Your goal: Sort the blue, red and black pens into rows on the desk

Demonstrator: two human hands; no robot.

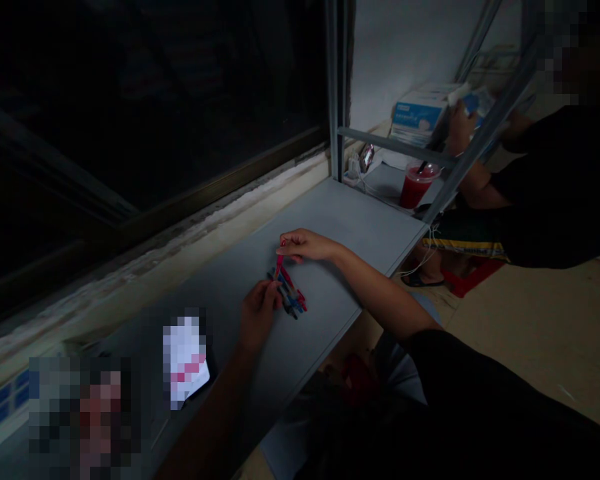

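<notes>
Pile of pens [289,297] on a grey shelf [340,217] by a dark window

The right hand [305,245] pinches a red pen [279,265] upright above the pile; the curled left hand [260,313] sits at its edge, its grip hard to tell.

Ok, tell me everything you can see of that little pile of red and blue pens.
The pile is a loose, crossed bunch of slim red and dark blue pieces, plastic-looking and probably pens, lying on a grey shelf. One red piece rises from it at a tilt, pinched near its top by the right hand. The left hand sits at the pile's near side, its fingertips at or beside that piece's lower end.
</notes>
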